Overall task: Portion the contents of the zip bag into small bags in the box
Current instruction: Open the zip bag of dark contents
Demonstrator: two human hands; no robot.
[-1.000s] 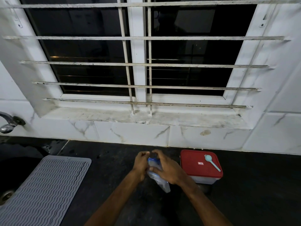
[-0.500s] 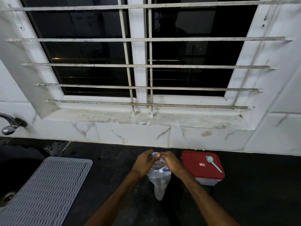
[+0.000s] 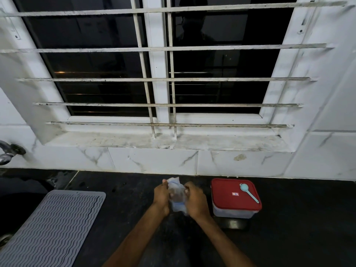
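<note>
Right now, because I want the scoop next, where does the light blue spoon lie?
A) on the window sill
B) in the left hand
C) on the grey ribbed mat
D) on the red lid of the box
D: the light blue spoon lies on the red lid of the box, while the left hand and the right hand grip the zip bag.

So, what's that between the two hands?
A crumpled clear plastic zip bag with blue strips, gripped by left hand and right hand, seen in the head view.
</note>
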